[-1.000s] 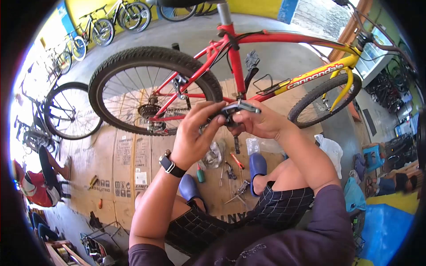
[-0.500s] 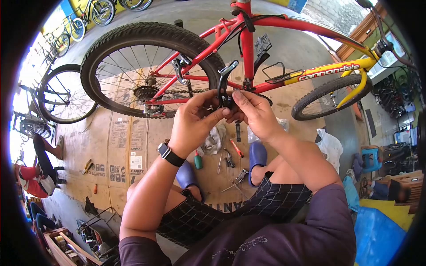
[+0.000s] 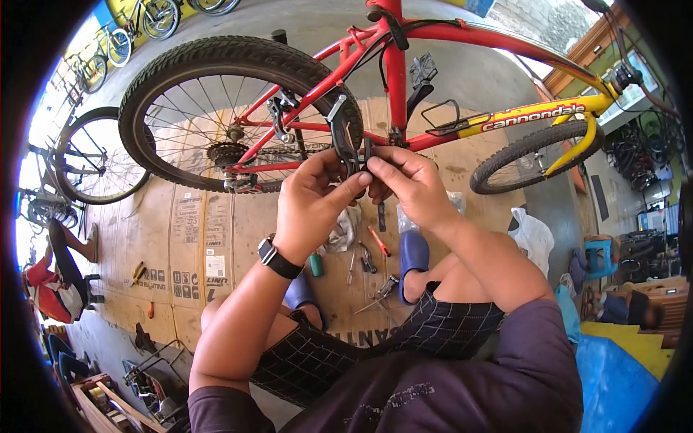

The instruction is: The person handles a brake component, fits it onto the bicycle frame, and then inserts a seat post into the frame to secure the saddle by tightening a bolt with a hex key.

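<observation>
The person sits on the floor with both hands raised in front of a red and yellow bicycle (image 3: 393, 68). Between them is a black brake arm (image 3: 341, 137), standing nearly upright with its silver tip on top, in front of the back wheel (image 3: 216, 54). The left hand (image 3: 314, 198), with a watch (image 3: 276, 257) on its wrist, pinches the lower end of the arm between thumb and fingertips. The right hand (image 3: 408, 187) is closed on the same end from the other side, the fingertips of the two hands touching. It looks like small work on the arm's base, a fitting being turned or seated. I judge that any next move calls for a firm pinch and fine finger work.

Flattened cardboard (image 3: 209, 231) covers the floor. On it, between the person's blue clogs (image 3: 413, 256), lie a red screwdriver (image 3: 379, 242) and other small tools. A white bag (image 3: 533, 234) lies to the right. Another person (image 3: 50, 289) sits at the left, and more bicycles (image 3: 155, 14) stand along the far wall.
</observation>
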Demonstrator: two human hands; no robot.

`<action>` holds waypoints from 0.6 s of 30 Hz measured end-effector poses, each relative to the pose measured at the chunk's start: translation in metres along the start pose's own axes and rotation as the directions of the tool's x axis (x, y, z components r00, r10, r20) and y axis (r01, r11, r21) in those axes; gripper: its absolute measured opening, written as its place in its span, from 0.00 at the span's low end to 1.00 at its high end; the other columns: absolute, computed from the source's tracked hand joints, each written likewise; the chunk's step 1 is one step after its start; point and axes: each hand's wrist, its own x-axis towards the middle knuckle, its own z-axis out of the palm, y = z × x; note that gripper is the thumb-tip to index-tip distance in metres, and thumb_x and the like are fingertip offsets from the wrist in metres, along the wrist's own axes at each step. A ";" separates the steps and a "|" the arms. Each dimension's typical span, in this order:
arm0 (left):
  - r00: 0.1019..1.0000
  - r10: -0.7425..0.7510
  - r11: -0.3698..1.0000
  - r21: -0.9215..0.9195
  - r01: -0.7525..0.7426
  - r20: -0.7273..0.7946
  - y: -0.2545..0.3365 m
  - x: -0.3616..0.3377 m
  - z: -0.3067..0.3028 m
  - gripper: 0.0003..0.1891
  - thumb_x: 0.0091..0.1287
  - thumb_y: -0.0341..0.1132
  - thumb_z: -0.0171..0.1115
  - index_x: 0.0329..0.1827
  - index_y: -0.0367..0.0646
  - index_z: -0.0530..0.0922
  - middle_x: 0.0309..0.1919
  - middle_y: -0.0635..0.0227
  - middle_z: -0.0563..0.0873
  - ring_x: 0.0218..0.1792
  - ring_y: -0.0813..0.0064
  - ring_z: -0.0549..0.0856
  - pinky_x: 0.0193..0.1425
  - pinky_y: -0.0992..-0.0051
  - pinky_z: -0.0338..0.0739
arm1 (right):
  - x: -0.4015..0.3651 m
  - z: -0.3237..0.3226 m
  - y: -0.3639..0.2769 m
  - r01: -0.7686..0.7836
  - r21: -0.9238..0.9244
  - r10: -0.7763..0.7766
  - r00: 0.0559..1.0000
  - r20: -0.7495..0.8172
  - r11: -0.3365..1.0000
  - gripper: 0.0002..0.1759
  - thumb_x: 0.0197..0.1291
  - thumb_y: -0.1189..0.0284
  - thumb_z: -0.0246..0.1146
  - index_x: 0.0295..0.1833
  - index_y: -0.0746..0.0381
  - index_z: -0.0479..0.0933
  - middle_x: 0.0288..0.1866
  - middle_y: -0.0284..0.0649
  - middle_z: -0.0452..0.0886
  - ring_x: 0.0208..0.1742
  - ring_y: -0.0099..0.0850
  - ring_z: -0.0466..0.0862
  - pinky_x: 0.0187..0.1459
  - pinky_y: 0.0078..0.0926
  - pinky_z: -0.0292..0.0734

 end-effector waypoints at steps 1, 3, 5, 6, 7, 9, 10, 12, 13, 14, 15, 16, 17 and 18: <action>1.000 -0.027 0.999 -0.025 0.027 0.009 0.000 0.000 -0.001 0.24 0.65 0.27 0.73 0.63 0.31 0.76 0.44 0.66 0.88 0.40 0.84 0.85 0.42 0.81 0.82 | -0.001 0.001 -0.001 0.011 -0.024 -0.011 1.000 -0.003 1.000 0.15 0.75 0.67 0.60 0.56 0.67 0.79 0.36 0.34 0.83 0.32 0.21 0.82 0.34 0.21 0.79; 0.999 -0.038 0.998 -0.048 0.039 0.021 0.001 -0.001 -0.001 0.24 0.66 0.27 0.73 0.63 0.31 0.76 0.44 0.67 0.88 0.40 0.84 0.85 0.42 0.81 0.82 | -0.001 0.002 -0.001 0.017 -0.039 -0.017 1.000 -0.019 0.999 0.14 0.74 0.68 0.60 0.55 0.67 0.80 0.35 0.33 0.83 0.30 0.20 0.81 0.32 0.21 0.78; 0.998 -0.041 0.997 -0.060 0.043 0.037 0.000 -0.002 0.000 0.24 0.66 0.27 0.72 0.63 0.31 0.76 0.44 0.67 0.88 0.40 0.84 0.85 0.41 0.81 0.82 | -0.002 0.002 -0.001 0.024 -0.073 -0.026 0.999 -0.029 0.997 0.13 0.74 0.69 0.60 0.54 0.68 0.80 0.34 0.33 0.83 0.29 0.20 0.81 0.31 0.20 0.78; 0.998 -0.039 0.997 -0.061 0.041 0.046 0.000 -0.002 0.001 0.24 0.66 0.27 0.72 0.63 0.31 0.76 0.44 0.67 0.88 0.40 0.84 0.85 0.41 0.81 0.82 | -0.003 0.001 -0.001 0.028 -0.099 -0.031 0.999 -0.032 0.995 0.13 0.74 0.69 0.60 0.54 0.68 0.80 0.34 0.34 0.83 0.29 0.20 0.81 0.31 0.21 0.78; 0.998 -0.037 0.997 -0.062 0.040 0.056 0.000 -0.003 0.002 0.24 0.66 0.26 0.72 0.63 0.31 0.75 0.44 0.67 0.88 0.40 0.84 0.85 0.41 0.81 0.82 | -0.004 0.000 -0.001 0.032 -0.126 -0.036 0.999 -0.035 0.992 0.13 0.74 0.69 0.60 0.53 0.68 0.80 0.34 0.34 0.83 0.29 0.20 0.81 0.31 0.21 0.78; 0.998 -0.021 0.999 -0.041 0.023 0.053 0.001 -0.006 0.005 0.23 0.66 0.26 0.72 0.63 0.31 0.76 0.44 0.68 0.88 0.40 0.84 0.85 0.42 0.81 0.82 | -0.004 0.000 -0.001 0.025 -0.104 -0.031 0.998 -0.054 0.994 0.13 0.73 0.70 0.61 0.52 0.68 0.81 0.34 0.35 0.83 0.29 0.20 0.81 0.30 0.21 0.78; 0.999 -0.012 0.999 -0.031 0.014 0.052 0.002 -0.006 0.006 0.23 0.67 0.26 0.71 0.63 0.32 0.76 0.44 0.68 0.88 0.40 0.84 0.85 0.42 0.81 0.82 | -0.005 0.000 -0.001 0.022 -0.093 -0.028 0.998 -0.063 0.995 0.12 0.73 0.70 0.61 0.51 0.69 0.81 0.34 0.35 0.83 0.29 0.20 0.81 0.30 0.21 0.77; 0.998 -0.016 0.998 -0.063 0.019 0.060 0.000 -0.006 0.003 0.22 0.68 0.27 0.70 0.63 0.31 0.76 0.44 0.69 0.88 0.40 0.84 0.84 0.42 0.80 0.81 | -0.006 0.002 -0.005 0.016 -0.058 -0.021 0.997 -0.079 0.998 0.11 0.72 0.70 0.62 0.49 0.68 0.82 0.33 0.34 0.83 0.28 0.19 0.81 0.30 0.20 0.78; 0.998 -0.017 0.997 -0.080 0.022 0.065 -0.001 -0.005 0.003 0.22 0.68 0.27 0.70 0.64 0.31 0.76 0.44 0.70 0.87 0.40 0.84 0.84 0.42 0.80 0.81 | -0.006 0.002 -0.007 0.013 -0.040 -0.017 0.996 -0.087 0.999 0.10 0.72 0.71 0.62 0.48 0.68 0.83 0.32 0.34 0.83 0.27 0.19 0.81 0.31 0.20 0.78; 0.998 -0.027 0.995 -0.096 0.033 0.064 0.000 -0.005 0.003 0.22 0.69 0.27 0.69 0.65 0.31 0.76 0.44 0.70 0.87 0.40 0.84 0.84 0.42 0.80 0.80 | -0.007 0.003 -0.008 -0.001 0.036 0.004 0.996 -0.093 0.999 0.10 0.71 0.71 0.62 0.47 0.68 0.83 0.33 0.34 0.84 0.28 0.20 0.81 0.31 0.21 0.79; 0.997 -0.038 0.993 -0.113 0.045 0.063 0.004 -0.006 0.003 0.23 0.69 0.27 0.69 0.65 0.31 0.75 0.45 0.70 0.87 0.40 0.84 0.83 0.43 0.80 0.80 | -0.007 0.004 -0.009 -0.015 0.112 0.026 0.995 -0.098 0.994 0.10 0.71 0.71 0.63 0.47 0.68 0.83 0.34 0.35 0.84 0.28 0.21 0.82 0.32 0.21 0.80; 0.997 -0.049 0.990 -0.129 0.056 0.063 0.006 -0.006 0.004 0.23 0.70 0.28 0.68 0.66 0.31 0.75 0.45 0.70 0.87 0.40 0.84 0.83 0.43 0.80 0.80 | -0.007 0.004 -0.010 -0.028 0.188 0.048 0.994 -0.101 0.982 0.10 0.70 0.71 0.63 0.46 0.68 0.83 0.34 0.36 0.84 0.28 0.22 0.82 0.32 0.22 0.81; 0.997 -0.042 0.989 -0.140 0.052 0.068 0.006 -0.005 0.005 0.23 0.70 0.28 0.68 0.67 0.32 0.75 0.45 0.70 0.87 0.40 0.84 0.83 0.43 0.80 0.80 | -0.007 0.003 -0.010 -0.046 0.224 0.068 0.993 -0.094 0.974 0.10 0.70 0.72 0.63 0.47 0.68 0.83 0.35 0.36 0.84 0.29 0.23 0.83 0.33 0.23 0.82; 0.997 -0.037 0.987 -0.151 0.047 0.072 0.005 -0.004 0.005 0.24 0.70 0.28 0.68 0.68 0.32 0.74 0.45 0.70 0.87 0.40 0.85 0.83 0.44 0.80 0.79 | -0.007 0.002 -0.011 -0.064 0.260 0.089 0.992 -0.086 0.964 0.10 0.69 0.72 0.63 0.47 0.68 0.83 0.35 0.37 0.84 0.30 0.24 0.84 0.34 0.24 0.82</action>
